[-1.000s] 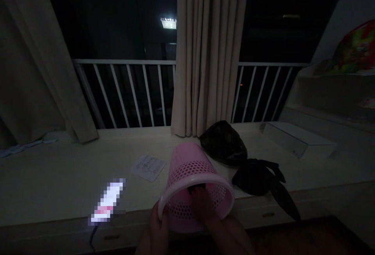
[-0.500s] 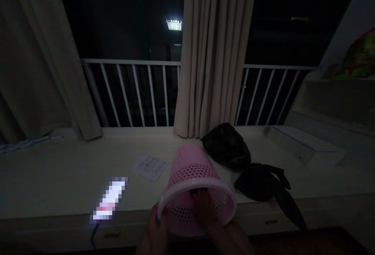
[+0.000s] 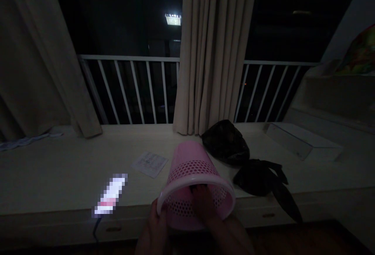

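Observation:
A pink plastic wastebasket [image 3: 191, 153] with a band of holes lies tilted on the ledge, its mouth facing me. My left hand [image 3: 155, 218] is closed on the left side of its rim. Through the mouth reaches my right hand [image 3: 202, 202], deep inside the basket. Something dark [image 3: 195, 187] shows at its fingertips; in the poor light I cannot make out what it is. Right of the basket lie a rounded black plastic bag [image 3: 225, 143] and a second black bag [image 3: 254, 178] with long loose ends.
A printed paper sheet [image 3: 150, 164] lies left of the basket. A lit, blurred-out phone-like screen [image 3: 111, 195] with a cable [image 3: 96, 227] is near the ledge's front edge. A white box [image 3: 304, 141] sits at right. Behind are curtains [image 3: 213, 51] and a railing [image 3: 129, 58].
The whole view has shifted slightly, so things sit a little higher. My left hand stays on the rim, and my right hand remains inside the basket with little visible movement.

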Demonstrator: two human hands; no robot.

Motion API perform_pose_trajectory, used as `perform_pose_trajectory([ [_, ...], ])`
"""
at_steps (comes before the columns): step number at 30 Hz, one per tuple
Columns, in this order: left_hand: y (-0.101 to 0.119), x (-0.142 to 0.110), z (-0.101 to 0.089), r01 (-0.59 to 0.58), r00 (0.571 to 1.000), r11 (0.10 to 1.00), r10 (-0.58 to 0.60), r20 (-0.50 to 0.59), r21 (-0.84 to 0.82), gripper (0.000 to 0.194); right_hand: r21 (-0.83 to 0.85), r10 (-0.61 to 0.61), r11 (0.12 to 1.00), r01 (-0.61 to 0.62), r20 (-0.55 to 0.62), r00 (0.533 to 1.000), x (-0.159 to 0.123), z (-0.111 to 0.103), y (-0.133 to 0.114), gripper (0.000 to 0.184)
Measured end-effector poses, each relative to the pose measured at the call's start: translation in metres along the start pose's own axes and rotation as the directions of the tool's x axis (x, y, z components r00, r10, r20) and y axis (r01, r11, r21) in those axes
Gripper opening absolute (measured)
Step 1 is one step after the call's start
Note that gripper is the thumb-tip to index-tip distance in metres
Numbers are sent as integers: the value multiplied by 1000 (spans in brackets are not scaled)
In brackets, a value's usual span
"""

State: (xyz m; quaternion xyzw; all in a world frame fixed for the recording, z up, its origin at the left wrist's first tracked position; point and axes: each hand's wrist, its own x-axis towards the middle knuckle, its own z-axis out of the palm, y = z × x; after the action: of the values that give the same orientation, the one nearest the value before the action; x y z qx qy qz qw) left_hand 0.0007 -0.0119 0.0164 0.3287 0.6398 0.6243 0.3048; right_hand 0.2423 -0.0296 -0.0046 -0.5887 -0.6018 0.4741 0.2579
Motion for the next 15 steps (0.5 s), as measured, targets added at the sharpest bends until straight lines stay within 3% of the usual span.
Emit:
perform_pose_trajectory([
  [4, 3, -1, -1, 29, 998, 999, -28, 48, -15, 58, 69, 24, 997, -22, -32, 999, 4, 4, 5, 55],
  [10, -5, 2, -3, 28, 997, 999, -30, 66, 24, 57, 10, -1, 1000, 3, -136, 991, 13, 15, 21, 53],
  [15, -14, 5, -2, -1, 998, 1000, 1, 59, 3, 56, -73, -88, 994, 81, -101, 991, 9, 7, 21, 53],
])
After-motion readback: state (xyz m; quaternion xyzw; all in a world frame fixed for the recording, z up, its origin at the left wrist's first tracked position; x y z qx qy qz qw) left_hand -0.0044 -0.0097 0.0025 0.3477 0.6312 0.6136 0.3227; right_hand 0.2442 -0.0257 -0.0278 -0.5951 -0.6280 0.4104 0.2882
